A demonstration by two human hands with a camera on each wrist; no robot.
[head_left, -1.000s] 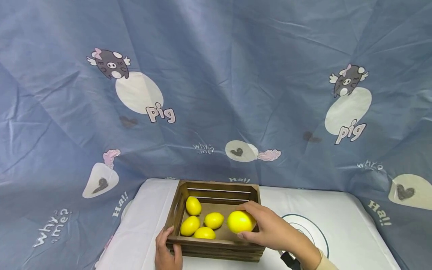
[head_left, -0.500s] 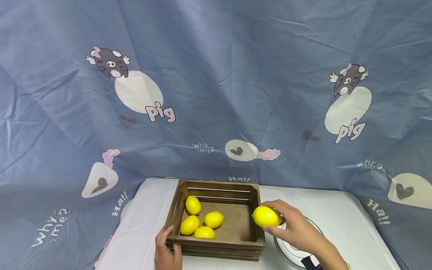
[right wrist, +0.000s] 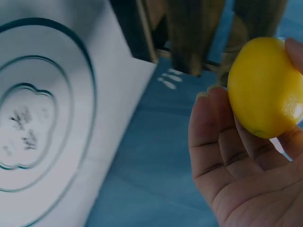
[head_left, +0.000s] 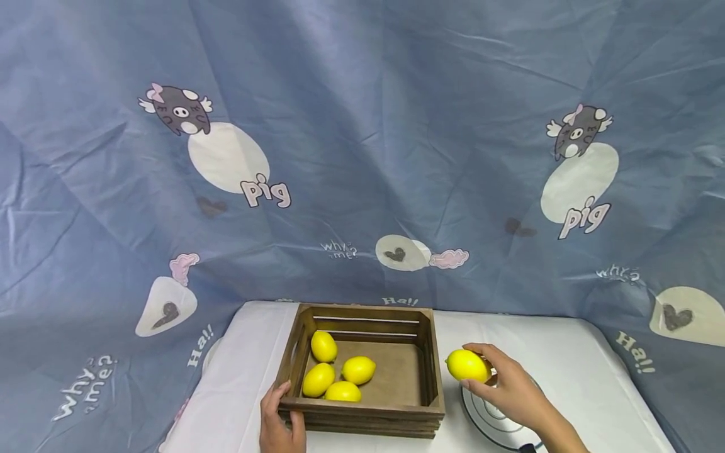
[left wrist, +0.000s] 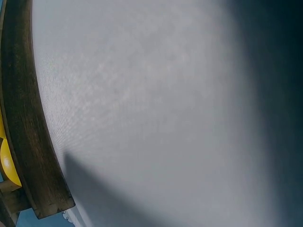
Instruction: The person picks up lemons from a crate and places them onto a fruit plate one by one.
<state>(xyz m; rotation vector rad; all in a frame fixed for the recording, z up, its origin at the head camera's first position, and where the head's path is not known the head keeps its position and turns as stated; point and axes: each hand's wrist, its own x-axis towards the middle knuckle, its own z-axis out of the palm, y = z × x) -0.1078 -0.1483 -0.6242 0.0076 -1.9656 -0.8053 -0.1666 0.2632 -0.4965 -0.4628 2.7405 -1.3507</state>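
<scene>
Fingers [head_left: 478,351] of the right hand [head_left: 510,390] curl round a lemon [head_left: 467,365] above the plate [head_left: 481,420]; left hand [head_left: 277,423] seemingly grips the crate [head_left: 362,412]; loosening could let it roll off the tabletop [head_left: 572,371].

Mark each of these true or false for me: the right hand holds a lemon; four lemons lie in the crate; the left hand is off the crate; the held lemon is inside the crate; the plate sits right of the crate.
1. The right hand holds a lemon. True.
2. Four lemons lie in the crate. True.
3. The left hand is off the crate. False: it grips the crate's front left corner.
4. The held lemon is inside the crate. False: it is outside, above the plate.
5. The plate sits right of the crate. True.
</scene>
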